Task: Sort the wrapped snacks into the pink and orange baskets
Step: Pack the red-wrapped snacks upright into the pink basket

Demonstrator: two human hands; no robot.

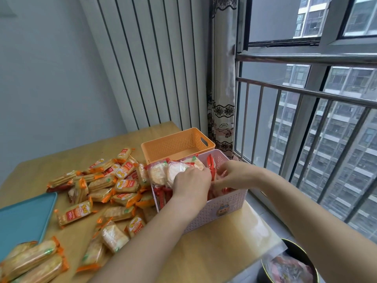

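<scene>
The pink basket [220, 211] stands near the table's right edge and holds several red-wrapped round rice crackers [158, 173]. Both hands are inside it. My left hand [190, 184] presses on the crackers at the basket's middle, fingers curled over a wrapped round cracker. My right hand [234, 173] reaches in from the right, fingers pinching red wrappers. Behind it the orange basket [177, 145] looks empty. A heap of orange-wrapped rectangular snacks [110, 186] lies loose on the wooden table [204, 256] to the left.
A teal tray [24, 219] sits at the table's left edge, with more orange snacks [34, 262] in front of it. A dark round bin [289, 264] with a plastic bag is below the table on the right. Window bars and a curtain stand right behind the baskets.
</scene>
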